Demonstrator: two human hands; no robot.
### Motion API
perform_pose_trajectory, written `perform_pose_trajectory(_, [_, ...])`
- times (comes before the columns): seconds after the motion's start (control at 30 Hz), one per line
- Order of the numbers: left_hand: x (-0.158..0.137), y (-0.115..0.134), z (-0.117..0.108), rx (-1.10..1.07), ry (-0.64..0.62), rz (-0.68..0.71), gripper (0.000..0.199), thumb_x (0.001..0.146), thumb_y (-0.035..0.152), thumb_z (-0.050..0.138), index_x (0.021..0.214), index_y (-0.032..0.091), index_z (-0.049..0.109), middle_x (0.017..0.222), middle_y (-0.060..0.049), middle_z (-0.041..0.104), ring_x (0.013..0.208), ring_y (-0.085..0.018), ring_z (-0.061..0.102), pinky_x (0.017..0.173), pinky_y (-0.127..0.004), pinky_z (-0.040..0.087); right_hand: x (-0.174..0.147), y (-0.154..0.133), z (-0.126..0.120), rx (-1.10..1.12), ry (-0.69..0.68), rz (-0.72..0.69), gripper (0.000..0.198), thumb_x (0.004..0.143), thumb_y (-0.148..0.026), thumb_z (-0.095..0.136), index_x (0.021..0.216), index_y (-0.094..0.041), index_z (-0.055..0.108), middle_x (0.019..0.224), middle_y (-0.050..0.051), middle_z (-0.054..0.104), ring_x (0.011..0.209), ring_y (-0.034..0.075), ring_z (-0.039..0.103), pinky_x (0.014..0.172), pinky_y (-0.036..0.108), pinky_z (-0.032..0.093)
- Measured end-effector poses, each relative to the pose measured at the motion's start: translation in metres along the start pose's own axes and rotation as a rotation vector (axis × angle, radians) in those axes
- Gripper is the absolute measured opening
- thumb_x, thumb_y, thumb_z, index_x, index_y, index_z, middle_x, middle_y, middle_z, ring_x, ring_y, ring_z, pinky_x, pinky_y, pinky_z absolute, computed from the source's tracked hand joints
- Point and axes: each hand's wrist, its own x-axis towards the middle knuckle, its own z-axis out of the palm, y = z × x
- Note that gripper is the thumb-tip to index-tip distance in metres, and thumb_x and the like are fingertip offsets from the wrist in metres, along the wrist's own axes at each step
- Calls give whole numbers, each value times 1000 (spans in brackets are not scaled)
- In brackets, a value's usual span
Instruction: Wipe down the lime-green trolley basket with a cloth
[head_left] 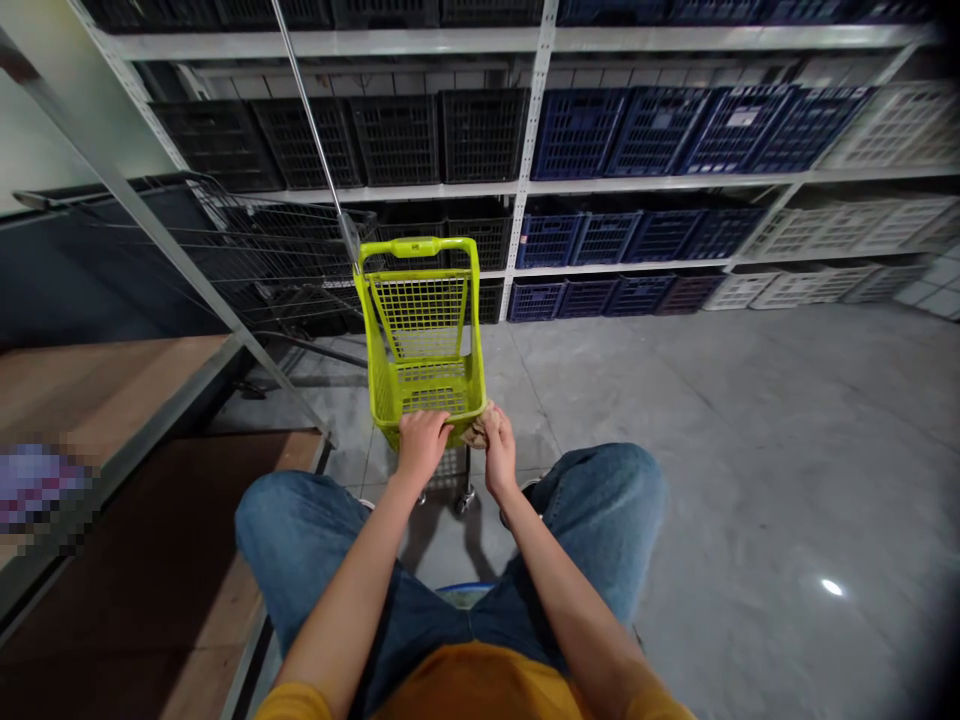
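Note:
A small lime-green shopping cart (431,370) stands on the floor between my knees, its handle at the far end and its basket towards me. My left hand (424,440) grips the near rim of the basket, fingers bent over the edge. At the near right corner, my right hand (499,445) is closed on a crumpled tan cloth (478,428), which touches the cart's side. A metal pole rises from the cart's left handle side. Below the basket a caster wheel (465,500) shows.
Shelving (525,150) with rows of black crates (397,135), blue crates (577,135) and pale crates stands ahead. A wire shopping cart (270,240) is at the left, beside a rack with brown boards (150,520). Grey floor (735,450) stretches to the right.

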Motion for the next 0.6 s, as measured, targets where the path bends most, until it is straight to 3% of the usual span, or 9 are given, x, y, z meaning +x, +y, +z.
perform_pose_trajectory(0.13, [-1, 0, 1, 13, 6, -6, 17, 91, 29, 60, 107, 24, 65, 101, -6, 73, 97, -26, 61, 82, -40, 35, 1, -16, 1, -96, -30, -96, 24, 87, -33, 54, 105, -21, 64, 135, 10, 53, 128, 21, 48, 114, 42, 34])
perform_pose_trajectory(0.3, [0, 1, 1, 19, 9, -3, 17, 92, 29, 60, 107, 25, 65, 101, -6, 73, 97, -26, 61, 83, -40, 35, 3, -17, -10, -209, -182, -206, 43, 77, -21, 54, 120, -23, 60, 140, 9, 50, 133, 23, 44, 115, 43, 34])
perform_pose_trajectory(0.47, [-1, 4, -2, 13, 0, 0, 15, 92, 30, 60, 105, 25, 66, 100, -5, 73, 97, -25, 61, 82, -40, 35, 45, -25, -20, -278, -94, -283, 39, 76, -18, 48, 112, -22, 64, 121, 9, 59, 116, 22, 53, 106, 42, 41])
perform_pose_trajectory(0.6, [-5, 5, -4, 7, -11, 5, 17, 93, 31, 59, 106, 24, 66, 101, -5, 73, 97, -25, 61, 81, -40, 35, 76, -43, -12, -378, -247, -354, 35, 78, -15, 47, 105, -21, 69, 114, 9, 58, 113, 23, 52, 104, 42, 41])
